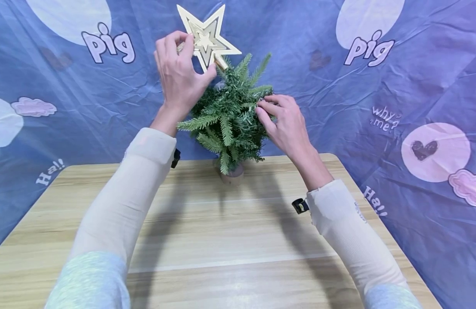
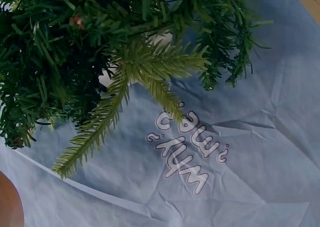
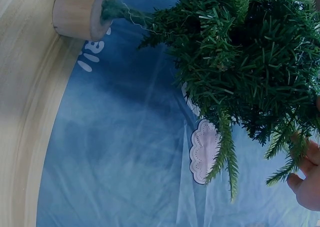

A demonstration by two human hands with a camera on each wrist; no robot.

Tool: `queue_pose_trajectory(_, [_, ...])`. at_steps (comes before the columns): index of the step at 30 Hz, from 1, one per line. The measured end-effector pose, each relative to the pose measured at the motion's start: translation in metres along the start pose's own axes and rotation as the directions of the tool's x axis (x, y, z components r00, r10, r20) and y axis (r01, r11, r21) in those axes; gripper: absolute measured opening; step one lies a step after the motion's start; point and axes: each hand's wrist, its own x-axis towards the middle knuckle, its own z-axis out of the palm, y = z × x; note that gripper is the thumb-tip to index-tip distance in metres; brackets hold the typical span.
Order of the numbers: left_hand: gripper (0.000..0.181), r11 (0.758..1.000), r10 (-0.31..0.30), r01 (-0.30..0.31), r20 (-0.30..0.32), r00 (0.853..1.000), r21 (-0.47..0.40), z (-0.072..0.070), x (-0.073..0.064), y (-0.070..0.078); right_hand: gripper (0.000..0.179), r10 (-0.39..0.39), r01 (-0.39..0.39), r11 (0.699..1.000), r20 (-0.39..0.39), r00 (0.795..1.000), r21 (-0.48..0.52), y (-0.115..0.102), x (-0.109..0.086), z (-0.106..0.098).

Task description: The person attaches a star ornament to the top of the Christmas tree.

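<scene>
A small artificial Christmas tree [image 1: 238,111] stands on a round wooden base [image 1: 232,175], near the table's back edge. My left hand [image 1: 180,71] grips a gold star tree topper [image 1: 205,38] by its left side. The star tilts, and its short gold tube [image 1: 221,63] meets the tree's tip; the exact joint is hard to see. At the tree's right side, my right hand [image 1: 285,122] pinches a green branch. The right wrist view shows the fingertips of this hand [image 3: 307,174] around a branch end [image 3: 285,171]. Lighter green sprigs [image 2: 95,132] stick out among darker needles.
The wood-grain table [image 1: 230,240] spreads in front of the tree. Behind and beside it hangs a creased blue cloth [image 1: 145,107] printed with words, clouds and pale circles. Black straps [image 1: 300,206] show at both wrists.
</scene>
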Motion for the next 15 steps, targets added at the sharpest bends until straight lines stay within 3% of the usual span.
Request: queue_pose_trajectory(15, [0.048,1.0,-0.008,0.008,-0.012,1.0,0.002,0.0046,0.0005,0.0029,0.034,0.0,0.0,1.0,0.002,1.0,-0.002,-0.0002,0.0003,0.0003])
